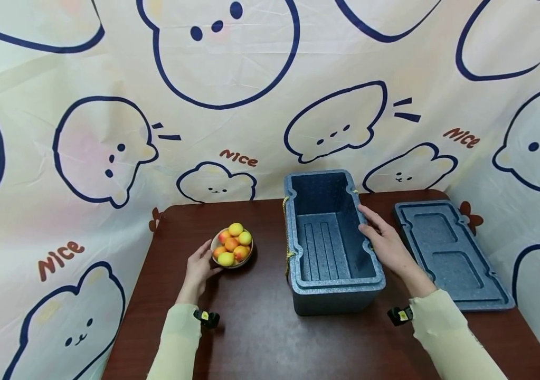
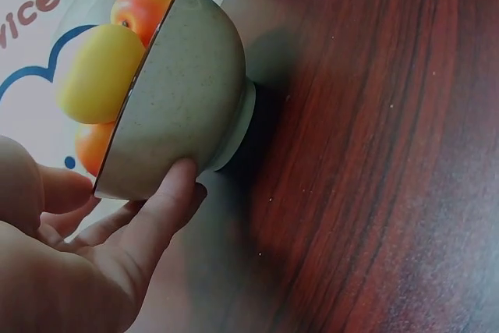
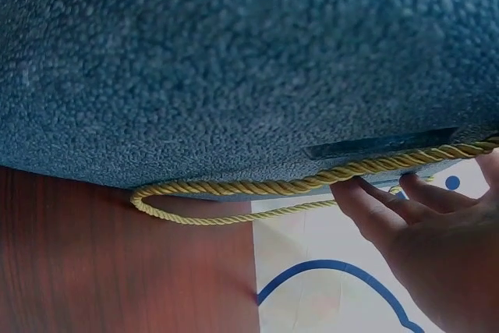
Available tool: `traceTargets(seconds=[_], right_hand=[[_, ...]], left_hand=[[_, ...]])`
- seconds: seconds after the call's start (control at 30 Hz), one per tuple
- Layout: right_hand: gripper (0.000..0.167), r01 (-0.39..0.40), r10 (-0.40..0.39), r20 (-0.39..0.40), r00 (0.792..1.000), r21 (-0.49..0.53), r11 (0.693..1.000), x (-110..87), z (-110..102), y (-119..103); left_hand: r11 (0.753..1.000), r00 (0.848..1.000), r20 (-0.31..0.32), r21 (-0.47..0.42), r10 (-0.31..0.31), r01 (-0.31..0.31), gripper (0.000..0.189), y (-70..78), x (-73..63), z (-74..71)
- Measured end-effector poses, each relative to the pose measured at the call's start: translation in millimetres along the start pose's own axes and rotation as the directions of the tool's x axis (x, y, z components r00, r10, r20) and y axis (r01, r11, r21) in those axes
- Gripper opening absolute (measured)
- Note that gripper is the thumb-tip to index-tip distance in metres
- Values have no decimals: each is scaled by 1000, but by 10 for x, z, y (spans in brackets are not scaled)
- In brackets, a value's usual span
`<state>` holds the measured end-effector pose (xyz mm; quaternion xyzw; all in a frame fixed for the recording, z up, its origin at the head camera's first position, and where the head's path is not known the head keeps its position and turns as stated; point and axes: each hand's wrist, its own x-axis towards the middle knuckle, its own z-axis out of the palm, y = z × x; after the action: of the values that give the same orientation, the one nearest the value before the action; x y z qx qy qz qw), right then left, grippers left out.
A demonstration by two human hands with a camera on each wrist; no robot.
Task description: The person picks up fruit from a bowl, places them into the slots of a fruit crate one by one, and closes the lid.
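Observation:
On the left of the dark wood table, a round greenish-grey bowl (image 1: 215, 244) holds several yellow and orange-red fruits (image 1: 231, 244). My left hand (image 1: 198, 269) is at the bowl's left side, with fingers spread along it. In the left wrist view, one fingertip (image 2: 183, 173) touches the bowl's outer wall, and other fingers lie near the rim. A deep grey-blue foam box (image 1: 341, 287) stands uncovered right of centre, with nothing visible inside. My right hand (image 1: 386, 240) rests its extended fingers on the box's right rim, beside a yellow rope (image 3: 273, 187).
The foam lid (image 1: 455, 253) lies flat on the table right of the box. Another yellow rope (image 1: 287, 253) hangs on the box's left side. A cartoon-printed curtain (image 1: 260, 132) rises behind the table (image 1: 255, 338) and along both sides.

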<state>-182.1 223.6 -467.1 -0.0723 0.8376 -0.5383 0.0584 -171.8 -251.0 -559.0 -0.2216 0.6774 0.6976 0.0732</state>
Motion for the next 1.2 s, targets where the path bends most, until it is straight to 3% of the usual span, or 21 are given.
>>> traceTargets(seconds=[0.33,1.2], right_hand=[[60,3,-3,1,1000,17,1000,0,-3,-3],[58,2,-2,12,1000,23,1000,-34,-5,-37]], left_hand=[[1000,999,-18,1,-28,28,49,20,-22,17],[1000,1000,3,22,-8,8,48,-17,-89,100]])
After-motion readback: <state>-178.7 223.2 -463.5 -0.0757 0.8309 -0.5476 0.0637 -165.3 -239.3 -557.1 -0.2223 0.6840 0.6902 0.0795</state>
